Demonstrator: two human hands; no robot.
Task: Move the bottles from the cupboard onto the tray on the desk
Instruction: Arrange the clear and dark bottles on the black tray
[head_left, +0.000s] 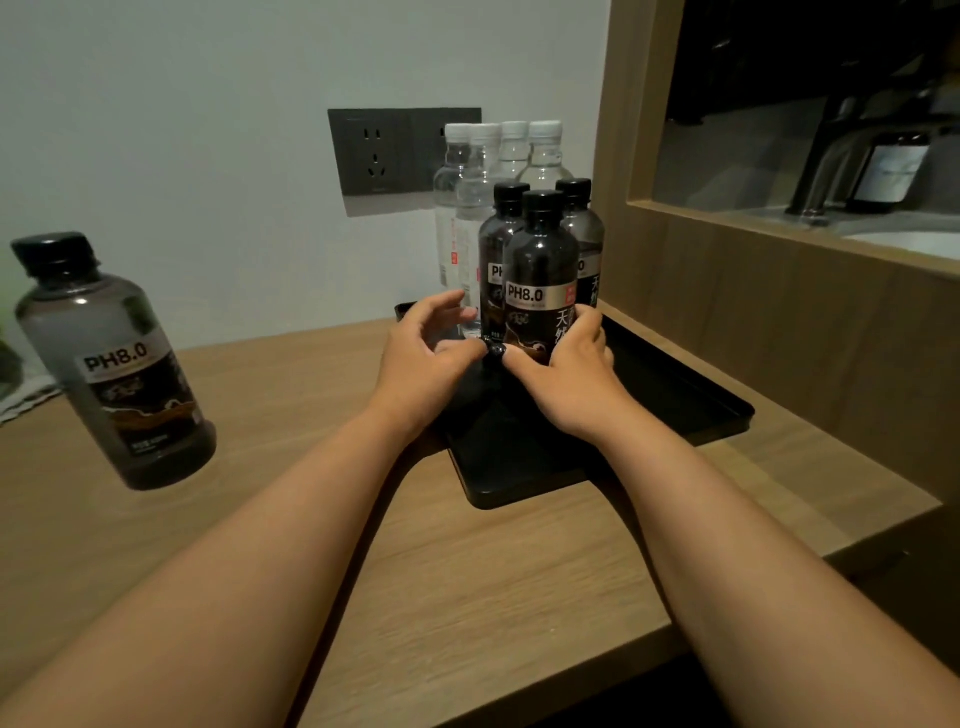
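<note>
Hands settle the front dark bottle (540, 280) at the tray's (675, 400) far end: right hand (563, 371) wraps it, left hand (431, 353) seemingly half-open alongside. Next, fetch the lone bottle (114, 364) near the desk's (467, 571) left edge.

We see a dark grey socket panel (395, 156) set in the pale wall (182, 104) at the far side, left of centre. On the right a wood-grain partition (727, 291) rises, framing an opening (810, 119) into a dim space. Through it we make out a metal tap (826, 161), a dark bottle with a pale label (891, 174) just beside it, and the pale rim of a basin (914, 241). At the far left edge lies a bit of light cloth (26, 395), blurred.
</note>
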